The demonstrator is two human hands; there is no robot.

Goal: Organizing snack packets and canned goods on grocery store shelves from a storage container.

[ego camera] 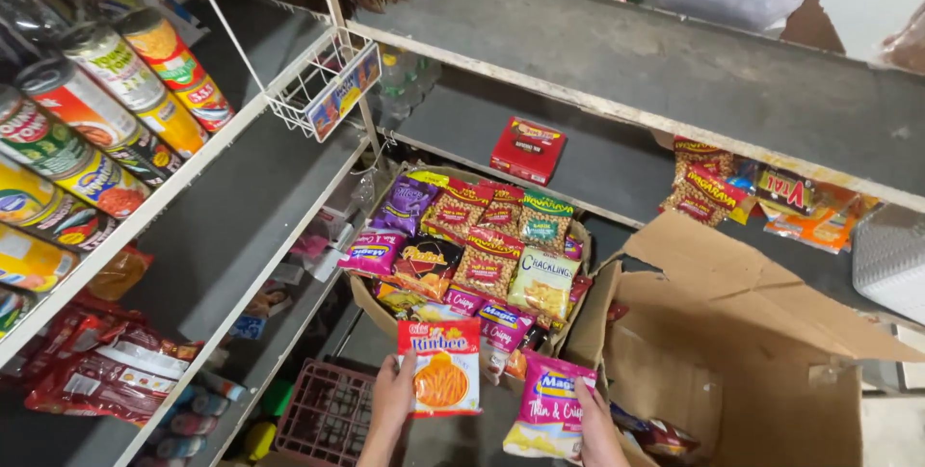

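— What do the two hands have hold of?

— The left hand point(393, 392) is clamped on a red and white snack packet point(441, 367) with orange sticks pictured on it, fingers at its lower left edge, the packet held upright with its long axis running away from the person. The right hand point(594, 426) is closed on a pink and white crisp packet point(549, 407), gripping its right side; that one tilts a little, top leaning toward the left hand.

— How do the hands stand to each other?

— Apart, side by side, each with its own packet, the two packets near but not touching.

— And what lies ahead of them?

— Straight beyond the left hand's packet, just past its top edge, is a round basket point(363, 299) packed with snack packets point(482, 245) in rows, purple, red, green and yellow, standing on end. The left hand is the nearer of the two to it; the right hand sits closer to an open cardboard box point(732, 332), which is directly to its right, flaps spread.

— Anything below?

— Under the left hand there is a dark red plastic crate point(323, 419).

— Farther off?

— Beyond the basket, on a grey shelf point(617, 62), lies a small red box point(527, 149). Well off to the left of the hands, tins point(87, 130) lie stacked on a white wire rack, with red sachets point(106, 371) beneath them.
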